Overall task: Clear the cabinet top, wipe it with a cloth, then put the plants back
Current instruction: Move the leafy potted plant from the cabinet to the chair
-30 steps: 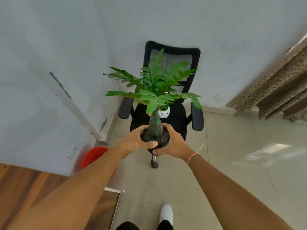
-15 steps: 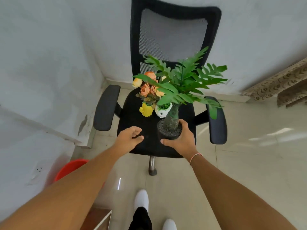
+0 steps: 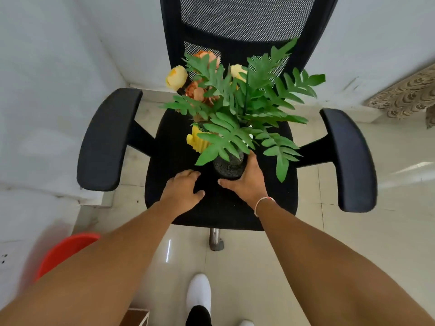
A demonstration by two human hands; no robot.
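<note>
A green fern plant [image 3: 244, 109] in a round black pot [image 3: 227, 166] stands on the seat of a black office chair [image 3: 179, 147]. My right hand [image 3: 247, 180] wraps the pot's right side, thumb in front of it. My left hand [image 3: 182, 191] rests on the seat just left of the pot, fingers loosely curled, holding nothing. Behind the fern stands a yellow pot [image 3: 196, 140] with orange and yellow flowers [image 3: 176, 77]. A small white pot is mostly hidden under the fern leaves.
The chair's armrests [image 3: 107, 140] [image 3: 350, 158] flank the seat, its mesh back [image 3: 247, 15] against a white wall. A red bucket [image 3: 63, 250] sits on the tiled floor at lower left. A wooden cabinet corner [image 3: 136, 317] shows at the bottom edge. Curtain [image 3: 407, 95] at right.
I have stepped closer to the chair and the fern pot has come down onto the seat. My left hand let go of the pot and now lies beside it.
</note>
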